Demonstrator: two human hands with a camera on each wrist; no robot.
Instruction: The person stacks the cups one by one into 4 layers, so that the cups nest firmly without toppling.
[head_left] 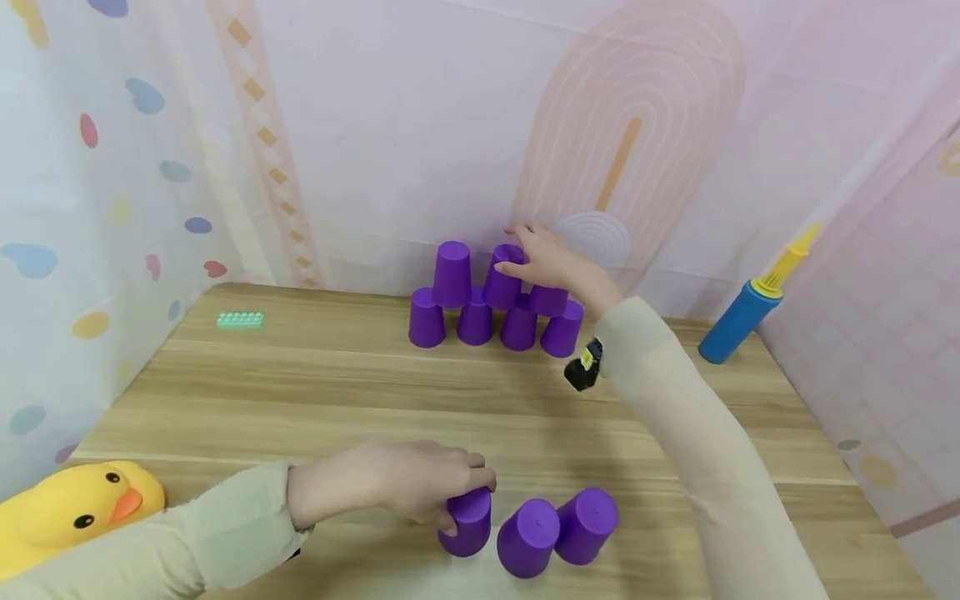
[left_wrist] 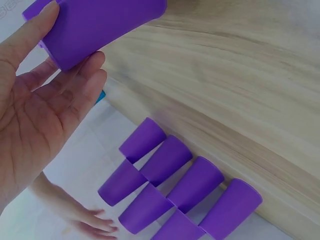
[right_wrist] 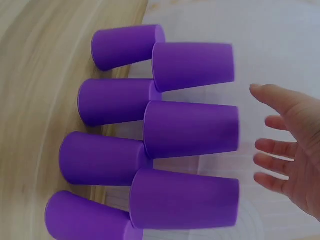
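1. Ten purple cups are showing in the head view, all standing upside down on the wooden counter.
2. Seven of them are forming a stack at 12 o'clock on the counter, against the wall: four cups in the bottom row and three resting on top of them.
3. The other three cups are standing at 6 o'clock, near the front edge, side by side in a loose row.
4. The left hand is grasping the leftmost front cup, with fingers curling over its upturned base; the left wrist view is showing the thumb and fingertips wrapping its sides.
5. The other two front cups are sitting just beside it at its 3 o'clock, touching each other.
6. The right hand is hovering at the top row of the stack, fingers spread and released, beside the middle top cup; the right wrist view is showing a gap between fingertips and cups.
7. One yellow toy duck is lying at 8 o'clock.
8. One green toy brick is lying at 10 o'clock.
9. One blue and yellow hand pump is leaning at 2 o'clock.
10. No cup's inside is visible.
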